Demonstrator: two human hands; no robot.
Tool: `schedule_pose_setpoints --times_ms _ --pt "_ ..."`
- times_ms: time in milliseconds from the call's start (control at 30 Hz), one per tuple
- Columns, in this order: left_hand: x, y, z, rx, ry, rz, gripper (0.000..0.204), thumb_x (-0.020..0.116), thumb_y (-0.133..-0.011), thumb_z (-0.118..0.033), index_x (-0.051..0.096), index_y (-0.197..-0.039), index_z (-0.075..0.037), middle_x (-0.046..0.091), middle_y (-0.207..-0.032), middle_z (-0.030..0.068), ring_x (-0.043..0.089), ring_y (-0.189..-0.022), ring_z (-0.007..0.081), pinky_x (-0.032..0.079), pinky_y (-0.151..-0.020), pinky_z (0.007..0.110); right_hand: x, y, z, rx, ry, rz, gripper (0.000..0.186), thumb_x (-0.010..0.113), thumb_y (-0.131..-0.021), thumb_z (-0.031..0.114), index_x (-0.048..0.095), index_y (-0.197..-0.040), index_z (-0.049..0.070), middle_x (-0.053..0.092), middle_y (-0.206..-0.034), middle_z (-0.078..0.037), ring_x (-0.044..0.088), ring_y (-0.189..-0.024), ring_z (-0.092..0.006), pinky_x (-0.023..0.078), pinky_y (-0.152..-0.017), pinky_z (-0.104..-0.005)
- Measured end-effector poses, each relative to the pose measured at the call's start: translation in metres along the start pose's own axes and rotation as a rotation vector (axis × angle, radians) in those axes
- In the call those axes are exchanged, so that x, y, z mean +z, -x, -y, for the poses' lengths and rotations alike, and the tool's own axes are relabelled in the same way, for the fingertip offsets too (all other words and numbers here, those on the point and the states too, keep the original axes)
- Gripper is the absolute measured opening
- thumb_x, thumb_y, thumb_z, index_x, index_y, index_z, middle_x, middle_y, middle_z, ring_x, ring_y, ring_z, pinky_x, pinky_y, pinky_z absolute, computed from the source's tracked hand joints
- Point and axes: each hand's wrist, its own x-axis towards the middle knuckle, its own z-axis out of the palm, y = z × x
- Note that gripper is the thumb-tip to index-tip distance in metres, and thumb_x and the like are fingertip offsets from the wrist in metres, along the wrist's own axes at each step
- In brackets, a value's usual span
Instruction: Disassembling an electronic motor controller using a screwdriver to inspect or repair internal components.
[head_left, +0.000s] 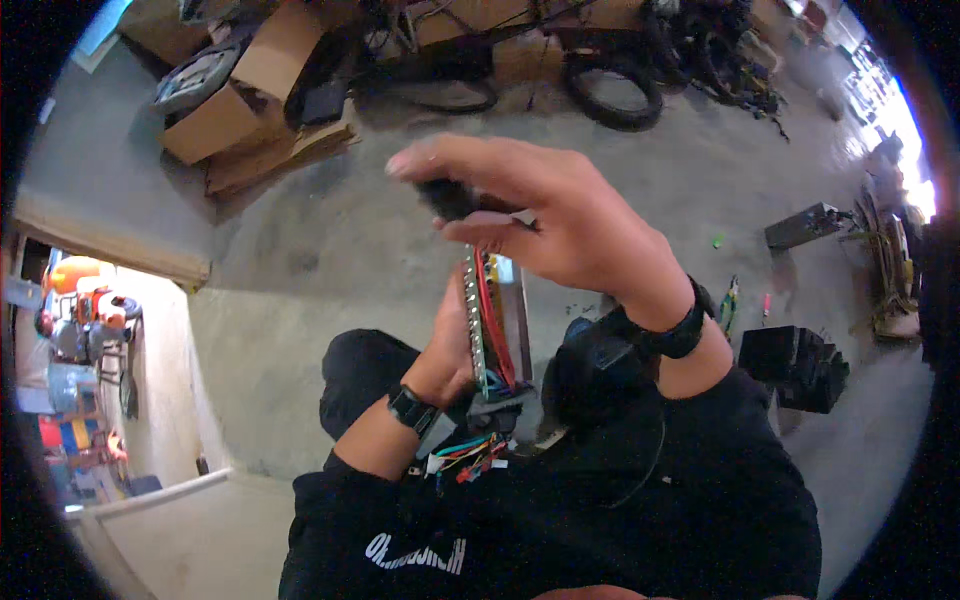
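We judge the work unfinished: the left hand (452, 345) has its grip around a board (475, 320) with uncovered red wires (492, 320), the right hand (575, 210) grips a blurred dark piece (447, 199).

A long, narrow unit (489, 325) with a silvery, studded edge (475, 325) and red wires (489, 300) lies lengthwise in the left hand (452, 340), multicoloured leads (474, 455) near its lower end, a blurred black object (450, 199) in the right hand (560, 205).

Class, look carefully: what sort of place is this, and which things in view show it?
Probably a repair workshop or storeroom: a loose tyre lies on the grey floor, opened cardboard boxes sit beside a wall, and the left hand holds a wired part.
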Motion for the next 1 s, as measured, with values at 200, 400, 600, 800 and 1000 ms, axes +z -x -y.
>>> schedule_pose_setpoints --times_ms 200,400,600,800,1000 --pt "0.01 0.005 -0.001 0.051 -0.057 -0.011 0.044 0.037 -0.097 -0.045 0.056 -0.099 -0.005 0.062 -0.083 0.01 0.061 -0.072 0.0208 0.051 -0.067 0.032 0.007 0.005 -0.007 -0.015 0.006 -0.179 0.059 0.076 -0.071 -0.003 0.055 -0.125 0.007 0.057 -0.125 -0.006 0.06 -0.097 -0.0146 0.058 -0.076 -0.0288" --pt "0.002 -0.004 0.004 0.094 -0.214 -0.057 0.053 0.035 -0.095 -0.055 0.056 -0.097 -0.007 0.062 -0.077 0.0112 0.061 -0.066 0.0215 0.051 -0.062 0.031 0.007 0.008 0.0 0.091 0.242 -0.266 0.064 0.075 -0.073 -0.003 0.049 -0.13 0.006 0.058 -0.124 -0.007 0.062 -0.097 -0.0165 0.057 -0.073 -0.0275" --pt "0.024 0.008 -0.003 0.027 -0.132 -0.035 0.053 0.035 -0.094 -0.056 0.055 -0.1 -0.008 0.062 -0.08 0.0134 0.061 -0.064 0.0237 0.052 -0.06 0.032 -0.009 0.007 0.002 0.106 -0.015 -0.214 0.042 0.056 -0.095 0.021 0.045 -0.131 0.002 0.061 -0.114 -0.011 0.063 -0.102 -0.0192 0.049 -0.085 -0.0303" --pt "0.037 0.015 -0.007 0.067 -0.154 0.029 0.052 0.035 -0.095 -0.054 0.054 -0.098 -0.006 0.059 -0.076 0.0115 0.059 -0.067 0.0226 0.051 -0.064 0.033 -0.013 -0.003 -0.006 -0.275 0.169 -0.097 0.042 0.057 -0.091 0.006 0.046 -0.132 0.002 0.058 -0.12 -0.011 0.062 -0.103 -0.0207 0.05 -0.084 -0.0307" --pt "0.015 0.002 -0.003 -0.003 0.006 0.083 0.047 0.037 -0.096 -0.048 0.054 -0.096 -0.004 0.057 -0.081 0.011 0.058 -0.068 0.0231 0.052 -0.071 0.036 -0.015 0.007 0.007 0.095 -0.124 0.052 0.052 0.056 -0.081 -0.013 0.051 -0.129 0.004 0.058 -0.122 -0.011 0.061 -0.107 -0.0229 0.053 -0.084 -0.0317"
